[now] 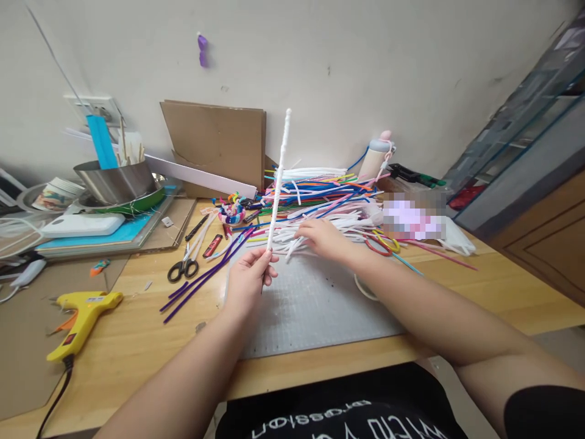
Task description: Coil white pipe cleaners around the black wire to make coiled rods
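Observation:
Upright in my left hand (253, 273) is a stick wrapped in white fuzzy pipe cleaner (280, 177). My fingers are closed around its lower end, where a thin dark tip shows beneath them. My right hand (326, 239) is over a pile of white pipe cleaners (347, 224), its fingers loosely bent and their tips at the near left part of the pile. No pipe cleaner can be made out between those fingers. Behind lies a heap of coloured pipe cleaners (320, 192). Under both hands is a grey cutting mat (315, 305).
Left of the mat lie purple pipe cleaners (201, 283), black-handled scissors (183, 268) and a yellow glue gun (85, 314) with its cord. Cardboard sheets (214, 146) lean on the wall. A metal pot (116, 183) stands back left, a bottle (377, 158) back right. A tape roll (365, 289) is partly behind my right forearm.

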